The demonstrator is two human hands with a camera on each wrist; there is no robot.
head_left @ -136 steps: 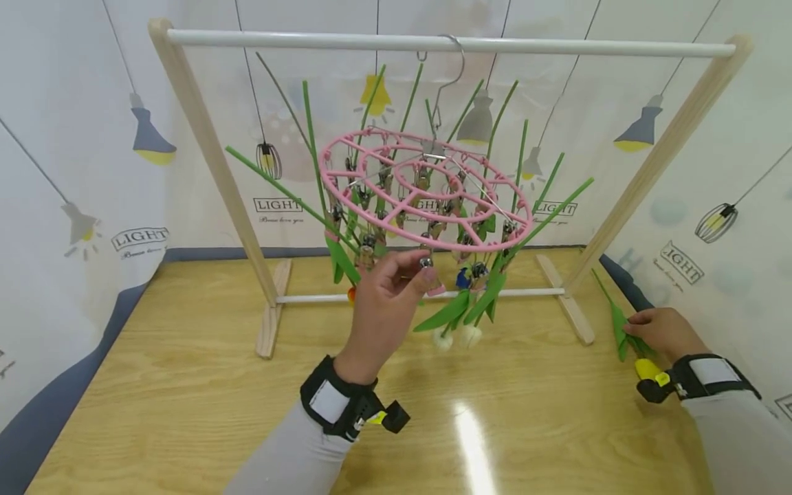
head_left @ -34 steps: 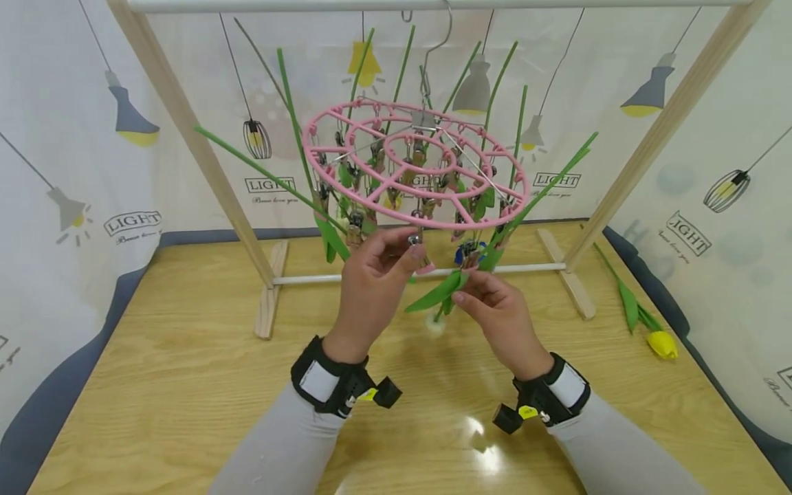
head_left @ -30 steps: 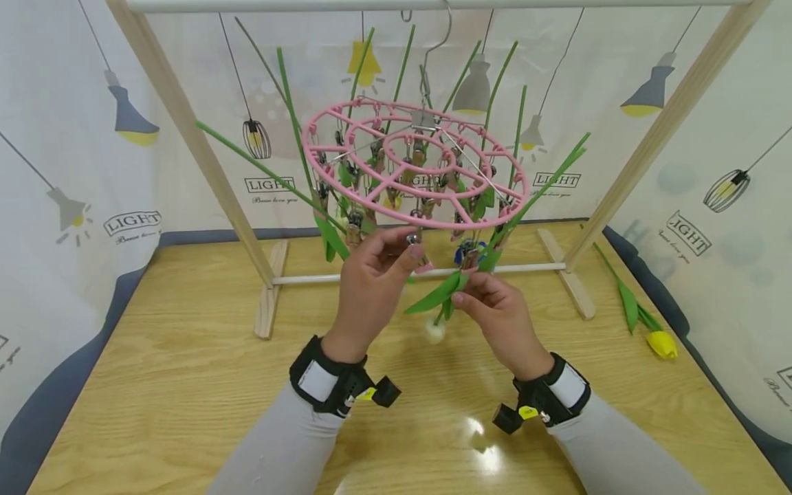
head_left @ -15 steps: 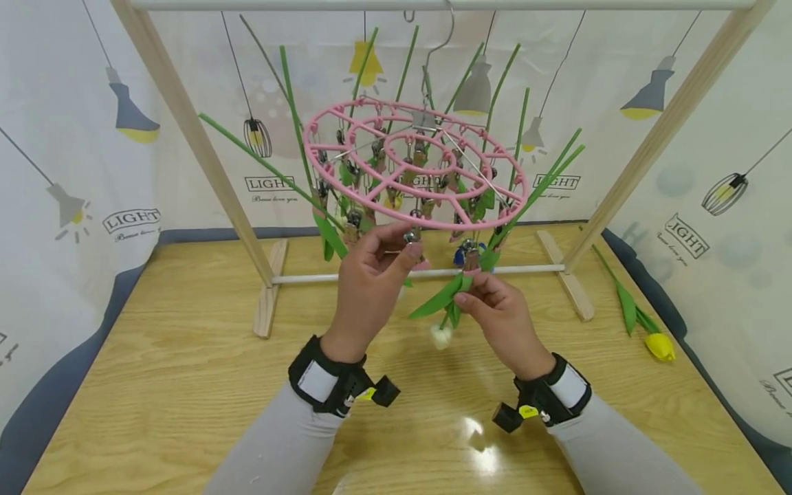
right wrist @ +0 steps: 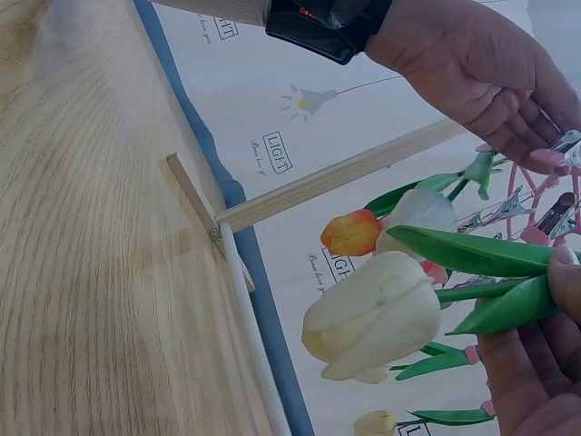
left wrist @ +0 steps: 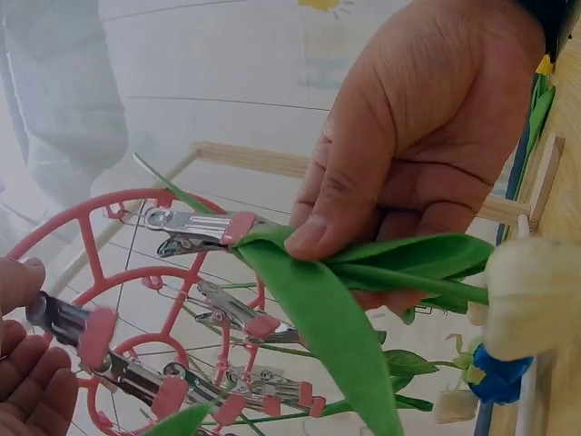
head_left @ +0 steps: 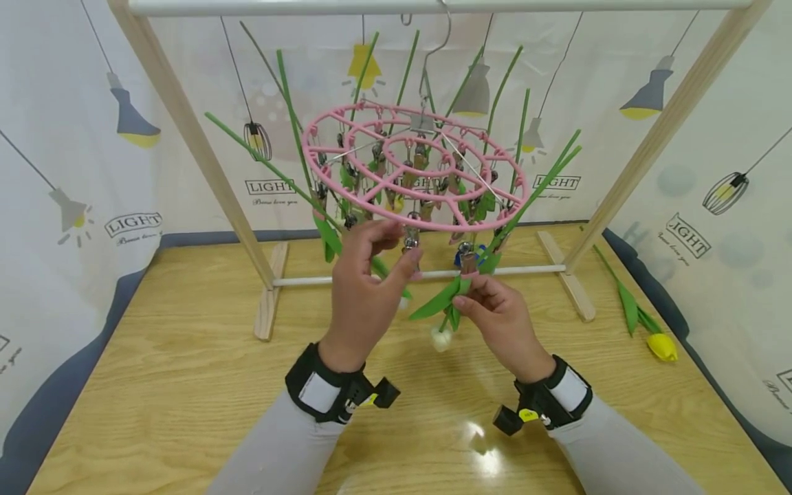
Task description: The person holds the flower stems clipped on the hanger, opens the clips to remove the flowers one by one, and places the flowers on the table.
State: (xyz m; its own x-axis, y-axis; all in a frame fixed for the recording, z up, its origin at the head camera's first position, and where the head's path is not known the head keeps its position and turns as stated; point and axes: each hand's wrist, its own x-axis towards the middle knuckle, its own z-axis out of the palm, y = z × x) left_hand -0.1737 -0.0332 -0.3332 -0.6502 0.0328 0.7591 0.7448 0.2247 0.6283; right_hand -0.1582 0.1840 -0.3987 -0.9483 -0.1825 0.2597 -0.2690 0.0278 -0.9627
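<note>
My right hand [head_left: 507, 326] pinches the stem and leaves of a white tulip [head_left: 441, 338], whose bloom hangs downward. A metal clip [head_left: 468, 262] with pink tips meets the tulip's green part just above those fingers. Its long leaf [left wrist: 318, 318] stands out in the left wrist view. My left hand [head_left: 365, 292] is beside another pink-tipped clip [head_left: 411, 238], thumb and fingers spread around it. Both clips hang from a pink round hanger [head_left: 464, 226], where several other flowers are clipped upside down, their green stems pointing up and outward.
A rack with wooden legs [head_left: 674, 130] and a white top rail [head_left: 278, 7] carries the hanger; its lower bar crosses behind my hands. A yellow tulip [head_left: 662, 347] lies on the wooden table [head_left: 185, 385] at right. An orange tulip [right wrist: 352, 233] hangs behind the white one.
My right hand has left the yellow tulip on the table and moved left to the white tulip. Just now my left thumb and fingers have parted from the clip they pinched.
</note>
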